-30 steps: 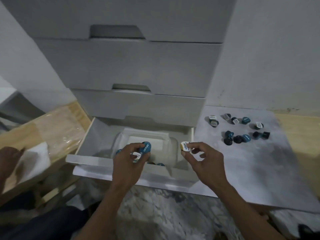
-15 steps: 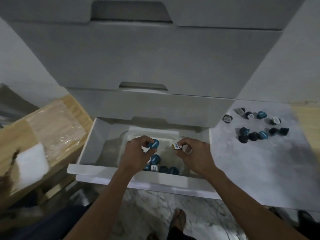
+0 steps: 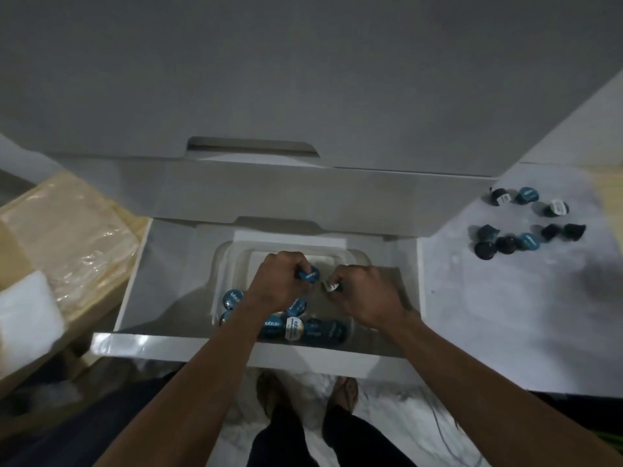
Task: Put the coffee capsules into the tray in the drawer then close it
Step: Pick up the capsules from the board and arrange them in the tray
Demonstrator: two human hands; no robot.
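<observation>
The bottom drawer (image 3: 141,264) of the white cabinet stands pulled out. Inside it sits a clear plastic tray (image 3: 224,261) with several blue coffee capsules (image 3: 232,297) lying along its near side. My left hand (image 3: 279,284) hovers over the tray and pinches a blue capsule (image 3: 310,274). Just to the right, my right hand (image 3: 364,294) pinches a white-lidded capsule (image 3: 329,286) over the tray. Several more loose capsules (image 3: 505,244), blue and black, lie on the white board right of the cabinet.
Closed upper drawers (image 3: 303,183) overhang the back of the open one. A wooden box (image 3: 67,237) wrapped in plastic with white foam (image 3: 27,311) stands at the left. My feet (image 3: 303,396) are on the marble floor below the drawer front (image 3: 168,345).
Both hands moved forward and down from the drawer's front edge to over the tray, still holding their capsules. The camera leaned in closer over the drawer.
</observation>
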